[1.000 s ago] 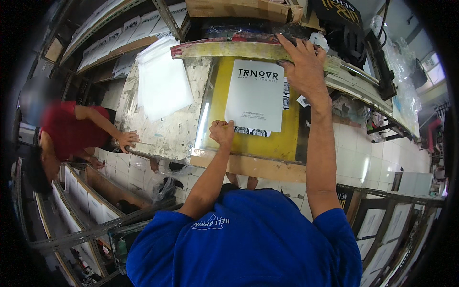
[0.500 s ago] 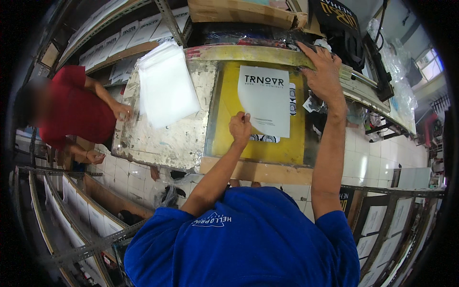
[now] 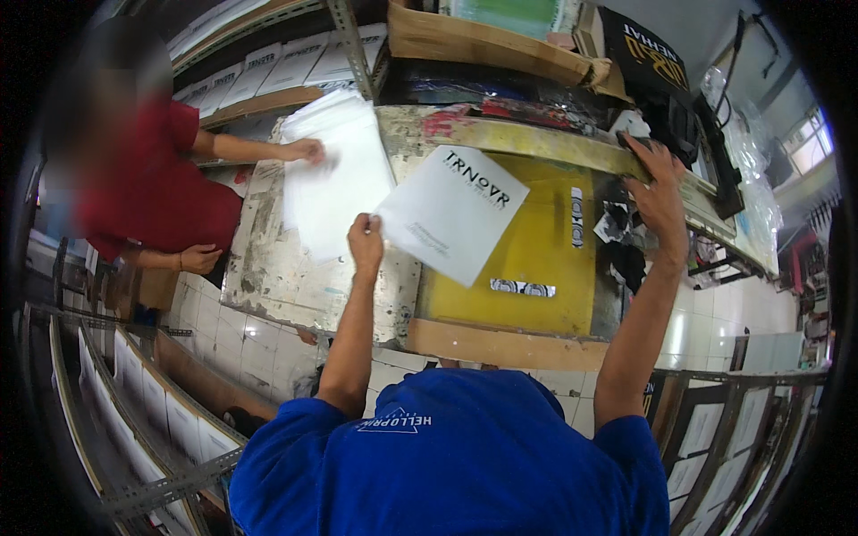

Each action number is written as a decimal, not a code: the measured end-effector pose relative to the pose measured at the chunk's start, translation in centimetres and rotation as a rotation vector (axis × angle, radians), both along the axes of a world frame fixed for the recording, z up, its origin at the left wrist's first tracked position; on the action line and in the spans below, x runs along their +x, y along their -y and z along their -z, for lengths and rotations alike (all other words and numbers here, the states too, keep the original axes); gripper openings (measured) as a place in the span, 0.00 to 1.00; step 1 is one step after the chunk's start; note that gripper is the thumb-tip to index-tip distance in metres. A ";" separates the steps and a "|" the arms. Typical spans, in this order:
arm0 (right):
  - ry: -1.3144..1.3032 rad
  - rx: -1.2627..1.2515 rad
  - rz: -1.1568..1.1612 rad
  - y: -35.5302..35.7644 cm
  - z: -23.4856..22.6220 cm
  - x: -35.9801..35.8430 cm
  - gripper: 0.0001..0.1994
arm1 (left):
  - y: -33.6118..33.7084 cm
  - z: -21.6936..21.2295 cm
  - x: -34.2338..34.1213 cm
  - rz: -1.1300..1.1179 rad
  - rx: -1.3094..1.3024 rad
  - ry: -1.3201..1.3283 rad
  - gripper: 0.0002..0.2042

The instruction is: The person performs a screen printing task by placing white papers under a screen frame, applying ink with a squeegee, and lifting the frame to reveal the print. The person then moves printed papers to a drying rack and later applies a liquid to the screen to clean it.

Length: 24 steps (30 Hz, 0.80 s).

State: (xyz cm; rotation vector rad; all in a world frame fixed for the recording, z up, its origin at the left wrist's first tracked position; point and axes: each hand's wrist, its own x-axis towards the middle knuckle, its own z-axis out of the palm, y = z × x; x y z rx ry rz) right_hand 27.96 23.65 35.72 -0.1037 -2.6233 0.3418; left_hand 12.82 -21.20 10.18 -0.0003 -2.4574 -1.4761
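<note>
Over the yellow screen (image 3: 545, 259) the printed white sheet (image 3: 453, 223) hangs tilted, pinched at its corner by the left hand (image 3: 365, 243), seemingly lifted off but not yet set down. The right hand (image 3: 657, 192) grips the frame's far edge (image 3: 536, 147). Beside it, a co-worker's hand (image 3: 304, 150) presses the white stack (image 3: 335, 183) on the worktop (image 3: 268, 268).

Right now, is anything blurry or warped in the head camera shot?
Head view: strong fisheye bend, black corners; the table edge curves. The co-worker's hand on the white sheet stack smears with motion. The left hand holding the printed sheet is sharp. Daylight glares at the window.
</note>
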 end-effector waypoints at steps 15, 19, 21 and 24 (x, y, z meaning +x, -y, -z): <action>0.037 0.000 0.067 0.5 5.0 3.6 0.36 | 14.6 3.1 8.8 -0.544 -0.308 -0.201 0.21; -0.030 -0.017 0.021 1.0 6.7 4.6 0.37 | 8.9 3.2 13.5 -0.270 -0.151 -0.245 0.19; -0.002 -0.046 0.059 1.4 7.5 5.2 0.37 | 4.7 2.4 15.4 -0.080 -0.032 -0.198 0.19; 0.025 -0.130 0.064 1.6 9.0 5.8 0.37 | 0.4 3.2 17.5 0.237 -0.039 -0.105 0.22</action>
